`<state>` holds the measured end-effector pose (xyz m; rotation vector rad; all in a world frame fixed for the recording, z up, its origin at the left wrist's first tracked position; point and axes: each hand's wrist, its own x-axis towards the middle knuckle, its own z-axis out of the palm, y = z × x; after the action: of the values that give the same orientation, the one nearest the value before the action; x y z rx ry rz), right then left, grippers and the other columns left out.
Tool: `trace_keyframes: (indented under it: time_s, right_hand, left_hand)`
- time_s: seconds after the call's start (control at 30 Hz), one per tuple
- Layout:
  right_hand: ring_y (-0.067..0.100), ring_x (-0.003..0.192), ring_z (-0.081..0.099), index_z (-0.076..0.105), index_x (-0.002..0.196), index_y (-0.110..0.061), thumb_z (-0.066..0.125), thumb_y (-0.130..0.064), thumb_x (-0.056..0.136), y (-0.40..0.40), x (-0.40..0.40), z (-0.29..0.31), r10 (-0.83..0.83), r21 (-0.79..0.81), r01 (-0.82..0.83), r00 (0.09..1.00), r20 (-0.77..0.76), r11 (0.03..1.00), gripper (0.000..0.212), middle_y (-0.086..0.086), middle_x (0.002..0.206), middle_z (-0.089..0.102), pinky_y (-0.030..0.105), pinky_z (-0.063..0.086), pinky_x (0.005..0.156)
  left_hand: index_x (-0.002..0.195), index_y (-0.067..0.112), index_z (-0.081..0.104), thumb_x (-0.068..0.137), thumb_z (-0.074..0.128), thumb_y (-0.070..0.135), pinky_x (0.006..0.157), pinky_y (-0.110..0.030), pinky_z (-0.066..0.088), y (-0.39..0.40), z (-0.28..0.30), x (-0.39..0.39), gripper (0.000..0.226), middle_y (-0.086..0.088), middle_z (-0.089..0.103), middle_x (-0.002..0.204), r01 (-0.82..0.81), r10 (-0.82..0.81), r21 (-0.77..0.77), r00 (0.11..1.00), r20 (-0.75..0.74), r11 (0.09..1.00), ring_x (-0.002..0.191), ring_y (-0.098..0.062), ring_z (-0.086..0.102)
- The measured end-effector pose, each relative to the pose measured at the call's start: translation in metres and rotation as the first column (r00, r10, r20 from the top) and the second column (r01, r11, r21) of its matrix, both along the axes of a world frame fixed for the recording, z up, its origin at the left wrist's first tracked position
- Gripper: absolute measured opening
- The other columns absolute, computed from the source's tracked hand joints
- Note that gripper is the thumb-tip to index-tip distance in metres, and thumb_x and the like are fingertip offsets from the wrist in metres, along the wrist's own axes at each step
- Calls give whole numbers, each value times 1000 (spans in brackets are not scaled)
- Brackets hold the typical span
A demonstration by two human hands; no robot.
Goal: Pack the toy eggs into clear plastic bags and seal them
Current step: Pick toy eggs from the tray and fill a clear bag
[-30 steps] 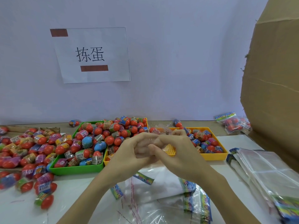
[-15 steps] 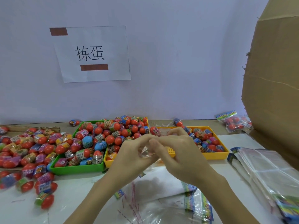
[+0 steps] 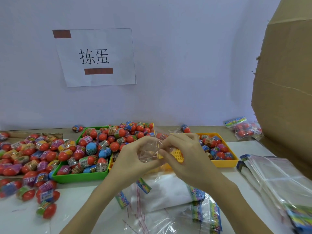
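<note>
Since the frames before, the two hands have drawn slightly apart at mid-frame, and the crinkled clear plastic bag (image 3: 152, 150) now shows stretched between them. At the right edge rises a rough brown cardboard box (image 3: 287, 81); a smooth paper sign (image 3: 96, 57) is taped at upper left. A green tray (image 3: 81, 176) and yellow tray (image 3: 226, 163) hold glossy toy eggs (image 3: 101, 149). The left hand (image 3: 133, 159) and right hand (image 3: 187, 156) pinch the bag with curled fingers, above flat bags (image 3: 168, 193) lying lower centre.
</note>
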<state>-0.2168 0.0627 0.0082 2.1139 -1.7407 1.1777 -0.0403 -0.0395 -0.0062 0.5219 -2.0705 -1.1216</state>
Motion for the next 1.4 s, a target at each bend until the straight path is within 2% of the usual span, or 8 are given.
trace_keyframes:
  time_s: [0.23,0.33,0.4,0.53,0.67,0.8,1.17,1.4]
  right_hand:
    - [0,104,63,72,111,-27,55,-32,105,3,4,1,87,-15,-86,984,155,996,18,-21,107,70,39,37,107]
    - [-8,88,67,68,124,-25,55,-23,108,0,-12,5,28,-149,22,945,325,989,21,-18,106,74,12,47,79]
    - [-4,86,68,67,122,-25,58,-16,107,-4,-29,1,-94,-143,155,926,365,978,20,-17,103,74,16,52,69]
    - [3,106,63,72,122,-27,62,-12,104,-10,-56,-18,-281,97,266,936,212,959,25,-11,122,70,31,54,96]
    - [12,147,39,66,137,-37,53,-29,109,-16,-52,-32,-180,385,151,983,41,910,32,-12,158,46,36,37,119]
    - [23,135,43,68,132,-31,48,-38,109,-20,-44,-40,-345,388,341,937,-63,856,31,-4,146,52,44,42,113]
    - [11,106,64,70,108,-26,73,-16,97,-17,-44,-26,-361,245,283,850,385,927,15,-1,116,59,25,58,91]
    - [9,106,75,66,129,-36,72,-18,99,-5,-18,4,71,-35,-78,536,841,996,36,-6,117,74,15,57,83]
  left_hand:
    - [110,34,76,88,85,38,74,-30,64,-6,-2,3,25,3,81,95,-28,28,10,1000,10,1000,82,-18,80]
    - [110,28,76,85,87,31,64,-28,64,-11,-2,3,28,1,82,98,-85,91,130,995,-45,988,81,-21,81]
    - [110,29,75,84,88,29,62,-30,64,-13,-3,4,29,2,83,98,-120,129,161,991,-48,980,81,-21,81]
    - [104,37,77,85,89,27,61,-33,66,-15,-6,4,25,2,83,99,-129,139,184,989,-42,974,81,-23,81]
    - [110,30,76,80,89,37,59,-32,64,-15,-7,3,33,2,83,97,-144,147,161,989,-3,976,82,-22,81]
    - [112,31,75,77,88,44,60,-31,65,-13,-8,3,39,4,83,96,-121,121,174,993,8,977,83,-17,81]
    - [111,29,75,77,90,40,59,-25,62,-6,-9,-1,38,6,82,96,-107,98,191,993,58,976,79,-17,81]
    - [109,27,76,84,91,26,65,-25,63,2,-9,-5,30,3,82,93,-95,91,174,995,32,980,78,-18,81]
